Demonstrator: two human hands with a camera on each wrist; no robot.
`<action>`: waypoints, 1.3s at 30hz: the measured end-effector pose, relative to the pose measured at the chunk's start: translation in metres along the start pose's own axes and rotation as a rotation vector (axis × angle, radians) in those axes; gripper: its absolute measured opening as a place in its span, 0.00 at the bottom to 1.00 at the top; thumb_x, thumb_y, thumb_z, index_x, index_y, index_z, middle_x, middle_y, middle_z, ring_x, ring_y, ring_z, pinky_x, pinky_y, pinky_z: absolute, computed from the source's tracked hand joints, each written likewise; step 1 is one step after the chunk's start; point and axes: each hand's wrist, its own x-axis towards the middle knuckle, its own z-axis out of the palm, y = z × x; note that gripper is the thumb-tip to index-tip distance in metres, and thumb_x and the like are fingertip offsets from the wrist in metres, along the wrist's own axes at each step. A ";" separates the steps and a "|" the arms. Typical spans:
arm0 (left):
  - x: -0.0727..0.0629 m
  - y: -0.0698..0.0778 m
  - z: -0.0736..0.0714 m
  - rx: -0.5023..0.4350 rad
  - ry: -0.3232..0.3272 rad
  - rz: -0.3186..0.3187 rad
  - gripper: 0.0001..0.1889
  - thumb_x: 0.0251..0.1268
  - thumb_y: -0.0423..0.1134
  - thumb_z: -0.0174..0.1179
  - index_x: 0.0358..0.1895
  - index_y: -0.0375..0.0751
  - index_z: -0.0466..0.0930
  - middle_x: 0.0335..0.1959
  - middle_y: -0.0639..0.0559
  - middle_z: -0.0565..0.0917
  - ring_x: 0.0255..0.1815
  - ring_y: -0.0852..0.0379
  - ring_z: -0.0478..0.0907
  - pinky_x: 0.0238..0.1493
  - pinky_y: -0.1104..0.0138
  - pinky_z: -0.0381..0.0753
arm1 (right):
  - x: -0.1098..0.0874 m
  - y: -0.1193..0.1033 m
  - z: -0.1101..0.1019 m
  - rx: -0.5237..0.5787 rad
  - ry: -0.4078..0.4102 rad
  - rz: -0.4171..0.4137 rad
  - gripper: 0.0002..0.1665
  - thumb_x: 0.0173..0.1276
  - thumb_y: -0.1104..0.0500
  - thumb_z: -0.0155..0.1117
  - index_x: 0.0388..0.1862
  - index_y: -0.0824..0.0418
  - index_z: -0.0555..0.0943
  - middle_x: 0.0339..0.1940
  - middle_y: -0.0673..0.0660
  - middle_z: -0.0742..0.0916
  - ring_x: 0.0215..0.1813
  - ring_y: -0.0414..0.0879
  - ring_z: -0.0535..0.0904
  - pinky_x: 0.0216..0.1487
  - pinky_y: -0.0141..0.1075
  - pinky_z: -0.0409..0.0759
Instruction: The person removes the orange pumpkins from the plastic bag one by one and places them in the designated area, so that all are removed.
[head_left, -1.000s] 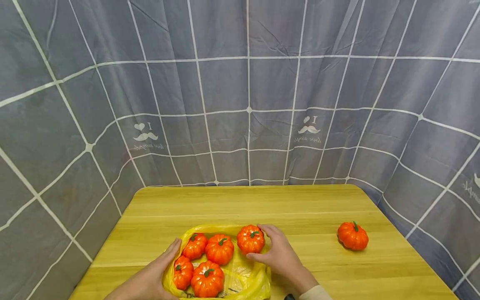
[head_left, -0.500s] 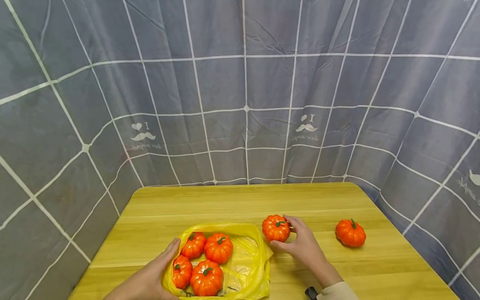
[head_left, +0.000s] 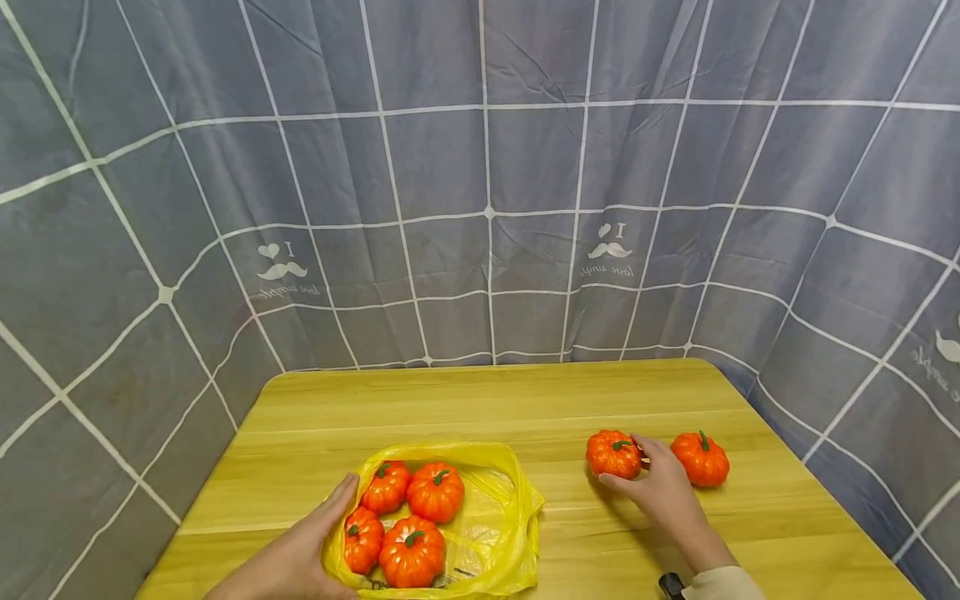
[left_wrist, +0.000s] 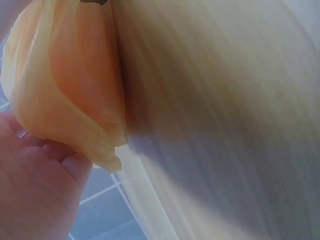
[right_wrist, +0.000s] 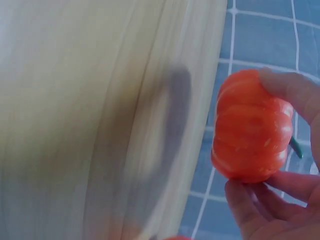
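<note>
My right hand grips a small orange pumpkin with a green stem, on the right part of the wooden table. In the right wrist view, the thumb presses one side of the pumpkin and the fingers the other; wood grain and a shadow show beside it. Around the left side of a yellow plastic bag, my left hand spreads its fingers and thumb. Several pumpkins sit inside the spread-mouthed bag. The left wrist view shows the bag covering the fingertips.
Another orange pumpkin stands on the table just right of my right hand. The table ends at a grey curtain with white grid lines, which hangs behind it and along both sides.
My right hand has carried one pumpkin out of the yellow bag and rightward over the table, close to the lone pumpkin. The left hand keeps its place at the bag.
</note>
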 end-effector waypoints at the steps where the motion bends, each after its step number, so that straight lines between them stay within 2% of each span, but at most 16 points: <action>1: 0.000 0.001 0.000 -0.001 0.001 -0.004 0.72 0.37 0.58 0.82 0.78 0.24 0.43 0.77 0.23 0.45 0.74 0.25 0.48 0.67 0.67 0.50 | 0.001 0.002 -0.003 -0.014 0.003 0.004 0.52 0.52 0.49 0.83 0.65 0.79 0.71 0.60 0.75 0.78 0.58 0.67 0.77 0.58 0.57 0.78; 7: -0.001 0.003 -0.001 -0.002 0.014 -0.025 0.72 0.35 0.59 0.81 0.79 0.26 0.43 0.78 0.26 0.45 0.74 0.27 0.48 0.67 0.68 0.49 | 0.006 0.014 -0.017 -0.076 -0.014 0.068 0.57 0.55 0.44 0.80 0.68 0.82 0.66 0.63 0.80 0.73 0.64 0.74 0.70 0.63 0.65 0.70; 11: -0.001 0.003 -0.001 0.016 0.015 -0.031 0.72 0.35 0.61 0.81 0.79 0.27 0.44 0.78 0.26 0.46 0.75 0.28 0.49 0.67 0.67 0.50 | 0.010 0.019 -0.019 -0.115 -0.036 0.092 0.57 0.57 0.43 0.78 0.68 0.83 0.64 0.64 0.82 0.71 0.64 0.75 0.68 0.64 0.66 0.68; 13: -0.002 0.003 0.000 0.017 0.017 -0.035 0.72 0.35 0.61 0.80 0.79 0.27 0.44 0.78 0.27 0.47 0.75 0.29 0.49 0.67 0.67 0.50 | 0.011 0.021 -0.019 -0.138 -0.044 0.084 0.58 0.57 0.43 0.78 0.68 0.84 0.64 0.64 0.83 0.71 0.64 0.76 0.68 0.63 0.66 0.68; 20: -0.002 0.002 0.001 0.006 0.018 0.011 0.72 0.37 0.59 0.81 0.78 0.24 0.44 0.77 0.24 0.46 0.74 0.25 0.49 0.66 0.71 0.47 | 0.012 0.024 -0.017 -0.203 -0.075 0.083 0.56 0.57 0.44 0.77 0.66 0.85 0.65 0.62 0.85 0.71 0.62 0.76 0.69 0.62 0.66 0.69; 31: -0.003 0.002 0.002 -0.006 0.017 0.017 0.72 0.37 0.59 0.81 0.78 0.23 0.44 0.77 0.23 0.46 0.74 0.25 0.48 0.66 0.72 0.46 | 0.011 0.025 -0.017 -0.243 -0.075 0.074 0.54 0.58 0.46 0.77 0.65 0.86 0.65 0.58 0.85 0.73 0.59 0.76 0.72 0.60 0.66 0.71; 39: -0.003 0.003 0.002 -0.053 0.004 -0.026 0.73 0.35 0.59 0.81 0.79 0.26 0.42 0.78 0.26 0.44 0.75 0.28 0.46 0.65 0.76 0.42 | 0.011 0.025 -0.018 -0.258 -0.061 0.052 0.56 0.55 0.49 0.79 0.67 0.84 0.62 0.59 0.85 0.73 0.60 0.77 0.70 0.60 0.67 0.70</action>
